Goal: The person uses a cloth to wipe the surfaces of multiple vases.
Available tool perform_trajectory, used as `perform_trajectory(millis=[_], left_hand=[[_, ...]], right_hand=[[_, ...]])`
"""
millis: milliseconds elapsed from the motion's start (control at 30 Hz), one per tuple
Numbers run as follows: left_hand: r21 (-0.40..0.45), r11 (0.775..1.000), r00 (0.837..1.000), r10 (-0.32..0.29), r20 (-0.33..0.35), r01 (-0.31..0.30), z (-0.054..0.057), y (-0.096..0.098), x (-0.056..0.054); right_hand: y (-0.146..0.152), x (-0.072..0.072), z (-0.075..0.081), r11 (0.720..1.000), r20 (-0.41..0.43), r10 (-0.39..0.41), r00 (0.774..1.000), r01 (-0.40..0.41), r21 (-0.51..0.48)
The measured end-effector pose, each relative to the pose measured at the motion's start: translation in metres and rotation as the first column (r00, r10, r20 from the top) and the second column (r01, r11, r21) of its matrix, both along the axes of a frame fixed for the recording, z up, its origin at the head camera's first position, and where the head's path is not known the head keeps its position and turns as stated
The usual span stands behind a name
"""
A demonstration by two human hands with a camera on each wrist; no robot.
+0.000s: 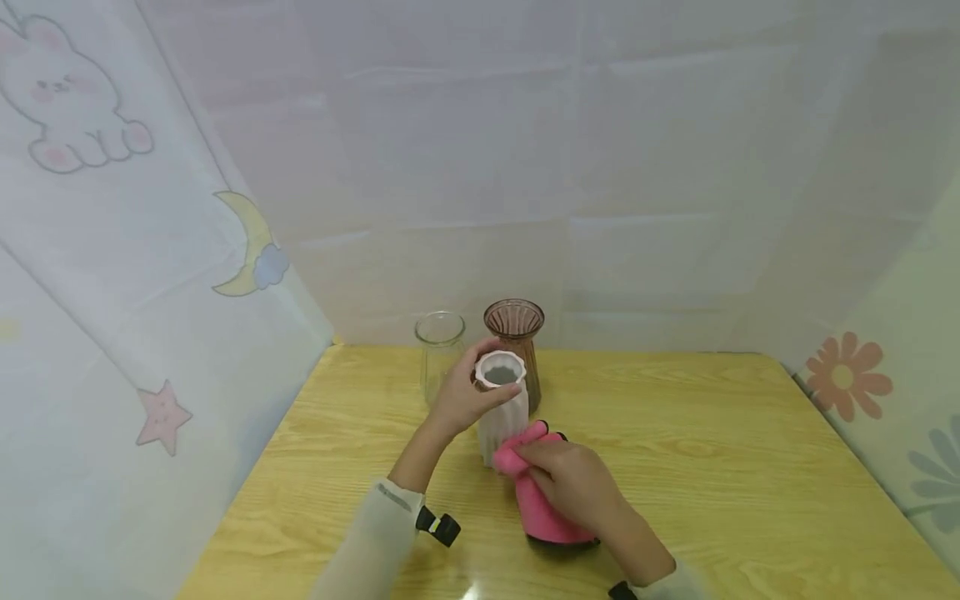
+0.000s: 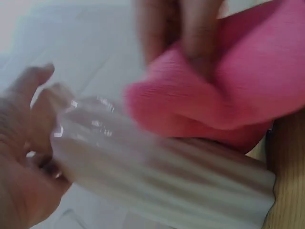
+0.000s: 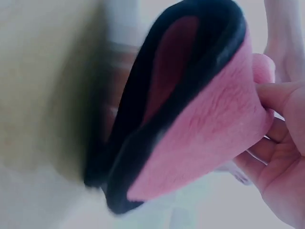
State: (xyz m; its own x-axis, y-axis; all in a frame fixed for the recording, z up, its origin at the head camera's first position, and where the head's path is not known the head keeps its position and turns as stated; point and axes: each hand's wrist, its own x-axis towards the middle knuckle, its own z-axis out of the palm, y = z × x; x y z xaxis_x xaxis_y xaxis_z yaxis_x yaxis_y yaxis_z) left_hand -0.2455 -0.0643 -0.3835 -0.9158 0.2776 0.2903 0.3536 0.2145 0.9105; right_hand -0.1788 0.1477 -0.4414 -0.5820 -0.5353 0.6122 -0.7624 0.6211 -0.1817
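A white vase (image 1: 497, 429) with a fluted body and scalloped rim stands upright on the table in the head view. My left hand (image 1: 463, 397) grips it around the rim, thumb on the near side and fingers behind. In my right hand (image 1: 583, 485) a pink cloth (image 1: 546, 515) with black edging is pinched and bunched. The cloth lies against the vase's side, as the left wrist view shows on the ribbed wall (image 2: 167, 179). Seen from the right wrist, the cloth (image 3: 205, 129) hangs folded from thumb and fingers, its black border flaring outward.
Behind the left hand stands a clear glass vase (image 1: 439, 329). Just right of it, behind the white vase, is a brownish-pink glass vase (image 1: 525, 333) with a flared rim. The wooden table (image 1: 675, 433) meets a pale curtain (image 1: 600, 167) at the back.
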Motion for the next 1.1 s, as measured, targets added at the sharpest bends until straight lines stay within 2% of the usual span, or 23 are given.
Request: perform_trajectory(millis=[67,167,267,433,567,700,833,1100], left_hand=[[-0.03,0.996,0.996,0.088,-0.001,-0.088,0.001,0.005,0.005],[-0.079,0.985,0.988,0.154,0.001,-0.153,0.003,0.007,0.007],[-0.116,0.979,0.986,0.169,0.002,-0.168,0.006,0.006,0.008],[-0.124,0.983,0.989,0.143,0.038,-0.137,0.007,0.0,0.005],[-0.104,0.99,0.992,0.103,0.071,-0.095,0.005,-0.004,0.003],[-0.106,0.991,0.994,0.084,0.077,-0.075,0.001,-0.005,0.004],[-0.115,0.992,0.997,0.063,0.054,-0.056,0.0,-0.006,0.003],[-0.121,0.993,0.998,0.006,0.057,0.001,0.001,-0.011,-0.004]], right_hand=[[0.005,0.0,0.008,0.998,-0.072,-0.001,0.997,-0.003,-0.06],[0.012,-0.002,0.024,0.991,-0.164,0.001,0.986,-0.023,-0.135],[0.018,-0.004,0.039,0.982,-0.225,0.003,0.974,-0.045,-0.182],[0.02,-0.012,0.052,0.976,-0.284,0.038,0.958,-0.096,-0.194],[0.014,-0.02,0.05,0.984,-0.301,0.079,0.95,-0.123,-0.129],[0.006,-0.022,0.04,0.988,-0.274,0.096,0.957,-0.125,-0.088],[-0.001,-0.018,0.033,0.991,-0.248,0.069,0.966,-0.096,-0.098],[-0.007,-0.011,0.023,0.995,-0.27,0.04,0.962,-0.062,-0.074]])
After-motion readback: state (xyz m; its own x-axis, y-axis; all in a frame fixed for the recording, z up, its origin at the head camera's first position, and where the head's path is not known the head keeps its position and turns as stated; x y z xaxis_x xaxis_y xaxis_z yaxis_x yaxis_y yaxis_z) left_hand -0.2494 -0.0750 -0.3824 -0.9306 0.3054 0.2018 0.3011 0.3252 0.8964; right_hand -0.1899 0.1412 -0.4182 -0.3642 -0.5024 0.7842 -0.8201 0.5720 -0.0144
